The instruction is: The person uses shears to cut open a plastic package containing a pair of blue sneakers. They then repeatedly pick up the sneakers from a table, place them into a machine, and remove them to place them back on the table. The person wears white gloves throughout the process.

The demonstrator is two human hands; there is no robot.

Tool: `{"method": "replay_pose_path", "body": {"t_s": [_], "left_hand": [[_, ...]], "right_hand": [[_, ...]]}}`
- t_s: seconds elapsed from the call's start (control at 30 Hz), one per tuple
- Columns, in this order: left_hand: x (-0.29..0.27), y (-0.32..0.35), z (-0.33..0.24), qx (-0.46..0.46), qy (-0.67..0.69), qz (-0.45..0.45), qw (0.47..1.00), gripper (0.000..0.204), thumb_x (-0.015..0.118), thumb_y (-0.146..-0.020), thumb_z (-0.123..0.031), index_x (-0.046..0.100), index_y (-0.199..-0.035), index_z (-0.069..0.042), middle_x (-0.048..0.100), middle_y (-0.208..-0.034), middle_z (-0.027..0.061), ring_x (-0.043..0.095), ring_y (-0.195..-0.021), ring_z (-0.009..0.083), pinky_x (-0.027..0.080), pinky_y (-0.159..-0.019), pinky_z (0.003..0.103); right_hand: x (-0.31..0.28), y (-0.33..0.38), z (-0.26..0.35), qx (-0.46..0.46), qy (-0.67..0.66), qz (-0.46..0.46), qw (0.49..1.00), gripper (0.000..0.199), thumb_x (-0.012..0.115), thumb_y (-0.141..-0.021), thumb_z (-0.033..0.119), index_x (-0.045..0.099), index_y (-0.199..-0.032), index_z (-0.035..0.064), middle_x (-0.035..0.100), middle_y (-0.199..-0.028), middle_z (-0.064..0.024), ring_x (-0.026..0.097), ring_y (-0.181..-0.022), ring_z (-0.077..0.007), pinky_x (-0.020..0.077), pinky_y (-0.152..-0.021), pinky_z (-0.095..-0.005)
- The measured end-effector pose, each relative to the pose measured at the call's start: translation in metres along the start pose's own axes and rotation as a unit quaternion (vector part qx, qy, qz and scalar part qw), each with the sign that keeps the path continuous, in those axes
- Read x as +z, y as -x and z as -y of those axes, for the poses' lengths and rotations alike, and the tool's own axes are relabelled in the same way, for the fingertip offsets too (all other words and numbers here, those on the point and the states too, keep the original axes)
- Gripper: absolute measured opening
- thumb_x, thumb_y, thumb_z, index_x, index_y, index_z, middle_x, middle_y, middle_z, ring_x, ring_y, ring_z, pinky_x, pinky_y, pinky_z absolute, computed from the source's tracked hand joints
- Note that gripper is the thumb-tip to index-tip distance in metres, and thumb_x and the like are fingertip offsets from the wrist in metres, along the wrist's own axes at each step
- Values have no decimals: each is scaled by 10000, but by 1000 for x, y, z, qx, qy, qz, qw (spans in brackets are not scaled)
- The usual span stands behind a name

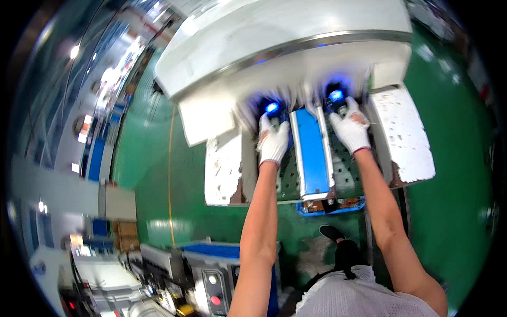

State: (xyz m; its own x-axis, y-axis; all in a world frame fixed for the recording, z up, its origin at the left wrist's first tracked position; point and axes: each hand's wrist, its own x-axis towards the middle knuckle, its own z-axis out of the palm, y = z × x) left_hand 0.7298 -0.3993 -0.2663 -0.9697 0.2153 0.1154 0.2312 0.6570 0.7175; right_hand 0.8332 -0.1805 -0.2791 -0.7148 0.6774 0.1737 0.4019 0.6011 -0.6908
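Observation:
A large white machine (pixel 296 26) stands in front of me, with two dark openings glowing blue inside. My left hand (pixel 273 142), in a white knitted glove, reaches into the left opening just below a blue light (pixel 272 108). Thumb and fingers close around something small and greyish, too blurred to name. At the right opening, my right hand (pixel 350 129), gloved the same way, is likewise closed on a small thing under another blue light (pixel 336 95). A blue panel with a white frame (pixel 310 153) runs between my hands, above a dark perforated surface (pixel 288 182).
Worn white side ledges (pixel 404 134) flank the openings. Below the front edge is a blue tray (pixel 348 206) holding brownish things. A control box with a red button (pixel 215 300) and other equipment stand at the lower left. The green floor (pixel 153 201) carries a yellow line.

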Motion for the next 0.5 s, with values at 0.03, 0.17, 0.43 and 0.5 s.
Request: {"method": "replay_pose_path", "body": {"t_s": [0.03,0.17,0.43,0.5], "left_hand": [[-4,1,-10,4,21,24,999,811,633,-911,-443,343,-1538,-17,517,-1461,277,521,-1336,420,401,-1113,478],[-20,110,41,82,30,-106,991,582,618,-946,-326,498,-1414,-1,525,-1435,268,504,-1345,411,421,-1108,430],[-106,590,197,-470,26,-51,881,453,540,-959,-366,645,-1273,-56,656,-1288,207,627,-1204,373,488,-1034,451],[-92,743,195,-603,-74,-249,754,393,538,-919,-328,696,-1158,-59,680,-1200,227,641,-1154,397,512,-986,469]], "right_hand": [[12,-15,-16,-20,12,-57,998,802,696,-865,473,463,-1457,-15,616,-1311,-306,594,-1240,-435,453,-1051,-499],[-21,64,60,-177,-110,-99,973,597,651,-972,278,484,-1424,-75,621,-1348,-216,598,-1234,-313,459,-1043,-407],[89,339,25,-313,-151,603,718,471,679,-927,90,575,-1366,-43,600,-1397,-233,569,-1316,-353,422,-1129,-416],[99,391,22,-352,-104,691,623,489,681,-917,63,558,-1379,-41,600,-1397,-238,584,-1305,-344,438,-1117,-407]]}}
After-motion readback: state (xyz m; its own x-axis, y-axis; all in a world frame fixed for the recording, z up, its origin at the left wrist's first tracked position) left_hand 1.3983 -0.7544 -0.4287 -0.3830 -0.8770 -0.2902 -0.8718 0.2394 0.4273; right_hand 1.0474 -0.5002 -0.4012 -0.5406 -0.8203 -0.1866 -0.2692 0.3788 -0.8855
